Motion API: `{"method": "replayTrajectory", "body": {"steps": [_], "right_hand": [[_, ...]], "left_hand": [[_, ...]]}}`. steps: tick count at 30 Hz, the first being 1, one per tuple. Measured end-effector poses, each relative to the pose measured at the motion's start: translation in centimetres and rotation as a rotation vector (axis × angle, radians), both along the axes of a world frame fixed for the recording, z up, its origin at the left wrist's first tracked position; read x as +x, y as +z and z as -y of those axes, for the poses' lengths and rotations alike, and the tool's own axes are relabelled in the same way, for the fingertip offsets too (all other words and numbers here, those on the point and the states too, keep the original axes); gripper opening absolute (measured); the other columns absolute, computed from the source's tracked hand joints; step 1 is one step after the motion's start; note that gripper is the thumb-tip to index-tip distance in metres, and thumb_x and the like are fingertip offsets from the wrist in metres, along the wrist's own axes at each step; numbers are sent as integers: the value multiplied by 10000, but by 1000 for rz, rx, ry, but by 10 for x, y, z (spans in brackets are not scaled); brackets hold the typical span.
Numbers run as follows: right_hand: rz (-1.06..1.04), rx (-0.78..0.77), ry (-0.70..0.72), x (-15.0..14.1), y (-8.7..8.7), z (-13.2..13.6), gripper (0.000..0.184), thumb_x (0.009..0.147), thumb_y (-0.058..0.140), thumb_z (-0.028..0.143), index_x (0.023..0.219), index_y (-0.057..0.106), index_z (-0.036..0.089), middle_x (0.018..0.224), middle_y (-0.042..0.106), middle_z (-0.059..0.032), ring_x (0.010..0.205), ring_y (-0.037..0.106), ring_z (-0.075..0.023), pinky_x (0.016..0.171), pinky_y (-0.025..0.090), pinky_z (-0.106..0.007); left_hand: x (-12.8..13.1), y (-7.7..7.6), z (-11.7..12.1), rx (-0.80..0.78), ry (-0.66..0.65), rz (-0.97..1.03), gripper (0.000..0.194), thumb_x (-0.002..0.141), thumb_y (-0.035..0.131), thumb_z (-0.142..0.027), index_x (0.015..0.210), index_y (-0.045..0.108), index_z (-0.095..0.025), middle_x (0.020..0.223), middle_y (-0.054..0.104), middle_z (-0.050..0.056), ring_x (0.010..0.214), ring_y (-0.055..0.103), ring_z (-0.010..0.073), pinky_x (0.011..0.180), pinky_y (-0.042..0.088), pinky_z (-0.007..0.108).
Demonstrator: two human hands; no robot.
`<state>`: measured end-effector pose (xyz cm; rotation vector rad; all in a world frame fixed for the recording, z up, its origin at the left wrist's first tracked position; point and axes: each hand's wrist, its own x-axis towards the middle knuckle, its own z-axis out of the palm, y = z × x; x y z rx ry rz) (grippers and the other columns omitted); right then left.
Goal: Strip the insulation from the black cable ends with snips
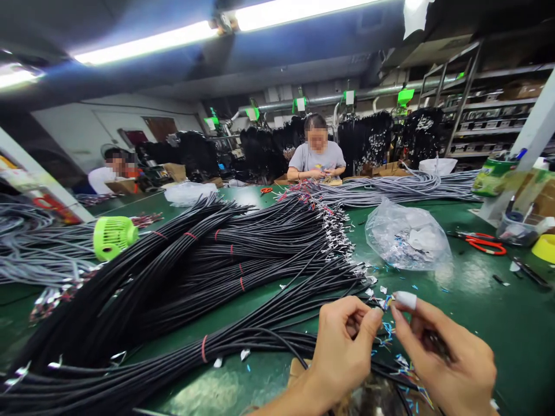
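Both my hands meet low in the middle right of the view. My left hand [344, 346] is closed in a pinch on the end of a black cable [277, 338], whose thin coloured wires [387, 301] stick out between the fingertips. My right hand [446, 358] is also pinched, thumb and taped forefinger touching the same wire tips. Several big bundles of black cables [195, 271], tied with red bands, fan across the green table [498, 323] to my left.
A clear plastic bag [407, 237] of small parts lies ahead, red-handled scissors [485, 242] to its right, a green hand fan [113, 236] at left. Grey cable bundles [399, 188] lie further back. One person [316, 156] works opposite, another [110, 170] at far left. Shelves stand at right.
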<state>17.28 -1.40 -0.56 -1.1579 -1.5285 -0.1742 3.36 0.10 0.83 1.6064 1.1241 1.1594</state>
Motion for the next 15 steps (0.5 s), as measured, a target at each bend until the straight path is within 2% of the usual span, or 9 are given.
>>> {"method": "replayTrajectory", "body": {"steps": [3,5,7,9,11,13,15], "right_hand": [[69,132,-49,-1,-4,4,163,769,648,155,877,657,277,594,679,26,434,588,-128,551,501,-268],[37,147,-39,1,-4,3,170,752,666,163,870,657,285,586,670,37,420,573,-122,537,496,-261],[-21,71,12,3,-2,1,221,761,661,178,962,653,270,575,652,45,378,520,-103,464,473,-242],[-68,-76,123,5,1,-3,307,795,633,195,1099,609,233,628,674,33,354,472,-88,384,438,-223],[-94,-187,222,6,2,-6,336,817,617,217,1150,574,205,705,712,8,364,487,-89,354,434,-214],[-99,-203,237,7,2,-8,297,812,626,219,1107,595,205,753,738,-4,409,562,-103,393,479,-211],[-104,-170,184,7,1,-8,263,801,637,213,1064,629,212,769,754,-7,473,636,-124,479,534,-218]], "left_hand": [[1,-1,0,41,66,-15,358,844,548,-391,623,594,-113,561,519,15,508,417,99,459,298,205],[0,-2,-1,31,73,7,356,837,559,-391,618,590,-112,548,499,7,496,394,92,449,285,203],[-1,-2,-3,-5,46,60,362,836,560,-405,626,592,-112,529,474,-6,471,371,82,431,272,200],[-3,-2,-5,-43,0,111,378,840,552,-429,641,600,-113,512,458,-17,440,357,73,412,261,196],[-4,-2,-7,-72,-40,141,401,838,548,-462,646,602,-114,504,459,-20,415,352,66,399,255,195],[-6,-1,-7,-99,-77,157,429,831,545,-497,642,600,-115,493,458,-23,401,343,61,392,246,194],[-6,0,-7,-118,-108,162,451,824,542,-523,636,598,-117,480,446,-29,395,330,59,388,235,193]]}}
